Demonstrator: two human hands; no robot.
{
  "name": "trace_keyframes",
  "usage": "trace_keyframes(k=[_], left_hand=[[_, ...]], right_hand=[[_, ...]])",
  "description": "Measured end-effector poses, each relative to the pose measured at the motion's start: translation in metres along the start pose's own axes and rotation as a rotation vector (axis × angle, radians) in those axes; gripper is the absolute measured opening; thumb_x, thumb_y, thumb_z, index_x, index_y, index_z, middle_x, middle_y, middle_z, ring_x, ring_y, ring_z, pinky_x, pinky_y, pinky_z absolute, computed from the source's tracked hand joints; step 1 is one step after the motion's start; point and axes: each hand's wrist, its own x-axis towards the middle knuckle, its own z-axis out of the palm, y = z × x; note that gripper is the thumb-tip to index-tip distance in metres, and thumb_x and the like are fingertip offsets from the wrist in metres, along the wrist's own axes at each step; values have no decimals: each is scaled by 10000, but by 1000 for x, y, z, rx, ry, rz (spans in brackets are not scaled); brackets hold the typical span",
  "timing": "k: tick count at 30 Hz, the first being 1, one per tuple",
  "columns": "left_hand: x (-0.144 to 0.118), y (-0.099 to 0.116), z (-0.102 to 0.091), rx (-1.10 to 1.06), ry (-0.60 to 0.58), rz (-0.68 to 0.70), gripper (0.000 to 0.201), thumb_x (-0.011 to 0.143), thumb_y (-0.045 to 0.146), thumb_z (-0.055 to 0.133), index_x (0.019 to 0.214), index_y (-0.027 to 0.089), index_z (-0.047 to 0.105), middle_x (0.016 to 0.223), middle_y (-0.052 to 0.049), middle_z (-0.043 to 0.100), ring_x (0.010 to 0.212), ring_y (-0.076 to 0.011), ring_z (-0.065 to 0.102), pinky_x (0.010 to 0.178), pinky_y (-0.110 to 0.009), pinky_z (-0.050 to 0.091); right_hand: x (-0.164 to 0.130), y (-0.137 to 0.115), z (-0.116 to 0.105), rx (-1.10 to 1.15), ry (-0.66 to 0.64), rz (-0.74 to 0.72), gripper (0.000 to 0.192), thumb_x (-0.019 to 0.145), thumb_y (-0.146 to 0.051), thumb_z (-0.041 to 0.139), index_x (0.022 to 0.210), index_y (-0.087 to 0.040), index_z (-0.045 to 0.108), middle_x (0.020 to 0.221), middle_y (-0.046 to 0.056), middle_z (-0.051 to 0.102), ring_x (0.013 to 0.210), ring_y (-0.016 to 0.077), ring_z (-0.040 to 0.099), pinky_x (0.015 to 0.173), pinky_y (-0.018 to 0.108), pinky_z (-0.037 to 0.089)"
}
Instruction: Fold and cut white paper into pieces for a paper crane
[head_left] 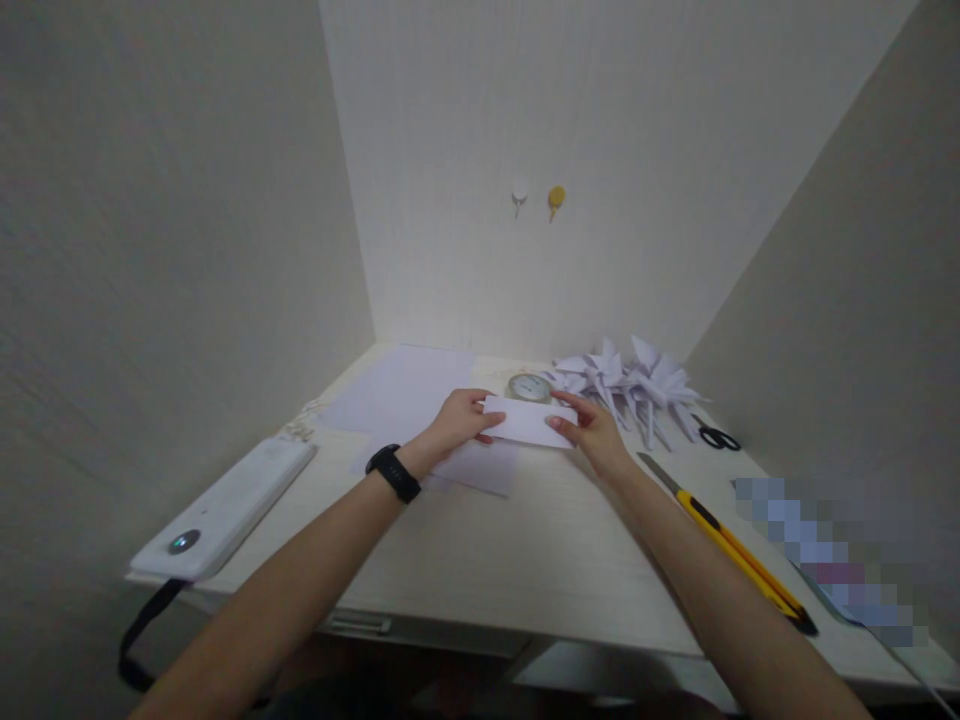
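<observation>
Between my two hands a small white paper strip (527,424) is held up above the desk, its long side running left to right. My left hand (466,420) pinches its left end, thumb on the near face and fingers behind. At the other end my right hand (592,432) grips the strip the same way. Below and left of my left hand lie white paper sheets (405,385) on the desk. Just beyond the strip sits a round clear roll of tape (529,387). Folded white paper pinwheels (634,380) are heaped beyond my right hand.
Black-handled scissors (720,438) lie at the right, and a yellow utility knife (739,550) with its blade out rests beside my right forearm. A white box-like device (225,510) with a black strap stands at the left edge. Two hooks (556,200) hang on the back wall.
</observation>
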Motion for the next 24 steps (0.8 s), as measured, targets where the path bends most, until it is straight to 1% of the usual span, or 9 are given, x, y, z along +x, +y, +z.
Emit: trace_keyframes(k=[2, 4, 5, 7, 10, 12, 15, 20, 24], left_hand=[[0, -5, 1, -133, 39, -22, 467, 739, 172, 775, 1159, 55, 610, 781, -81, 690, 581, -147, 665, 547, -263, 567], [-1, -9, -2, -230, 46, -25, 565, 760, 136, 756, 1281, 98, 544, 772, -62, 691, 578, -147, 679, 572, -266, 579], [-2, -10, -4, -261, 36, -24, 626, 766, 129, 752, 1340, 129, 502, 758, -47, 689, 576, -146, 682, 580, -263, 581], [-4, -13, -8, -299, 3, -21, 677, 782, 138, 746, 1393, 177, 458, 744, -28, 686, 573, -139, 684, 578, -243, 571], [-5, -15, -12, -332, -44, -33, 507, 804, 203, 743, 1278, 152, 568, 783, -52, 699, 607, -130, 690, 598, -220, 557], [-6, -16, -13, -345, -83, -40, 360, 806, 265, 748, 1119, 109, 658, 847, -94, 715, 677, -139, 701, 635, -223, 556], [-6, -17, -14, -316, -133, -20, 311, 764, 318, 785, 965, 90, 720, 883, -125, 732, 758, -152, 701, 649, -216, 543], [-6, -19, -9, -168, -54, 34, 282, 746, 336, 792, 886, 94, 752, 884, -144, 750, 661, -128, 680, 527, -180, 484], [-7, -19, -2, -150, -7, 32, 281, 786, 335, 753, 942, 100, 749, 998, -167, 746, 623, -130, 687, 483, -186, 480]], right_hand=[[-2, -3, -3, 70, -24, 20, 688, 576, -323, 865, 1231, -265, 664, 963, 36, 726, 798, 180, 639, 676, 304, 526], [-4, -3, -5, 130, -76, 54, 761, 521, -272, 889, 1246, -282, 655, 1041, 41, 724, 829, 178, 653, 716, 311, 535], [-5, -2, -5, 137, -95, 73, 726, 498, -255, 895, 1194, -272, 689, 1053, 44, 725, 826, 174, 656, 728, 313, 534], [-7, 2, -5, 111, -102, 116, 566, 487, -257, 897, 1035, -224, 760, 948, 50, 746, 748, 157, 652, 711, 309, 525], [-8, 9, -3, 96, -75, 167, 389, 534, -336, 883, 879, -183, 790, 751, 57, 745, 617, 139, 629, 650, 301, 513], [-9, 10, -2, 129, -67, 189, 357, 577, -390, 865, 858, -181, 789, 779, 74, 755, 603, 135, 637, 639, 292, 519], [-11, 8, -2, 192, -72, 249, 351, 602, -425, 857, 838, -175, 783, 867, 90, 766, 623, 130, 659, 639, 269, 534], [-12, 4, -4, 337, -44, 322, 376, 585, -432, 872, 812, -152, 763, 858, 107, 769, 636, 142, 684, 604, 242, 554], [-13, 2, -3, 405, -13, 370, 256, 642, -317, 852, 800, -147, 745, 856, 104, 771, 605, 130, 680, 574, 219, 570]])
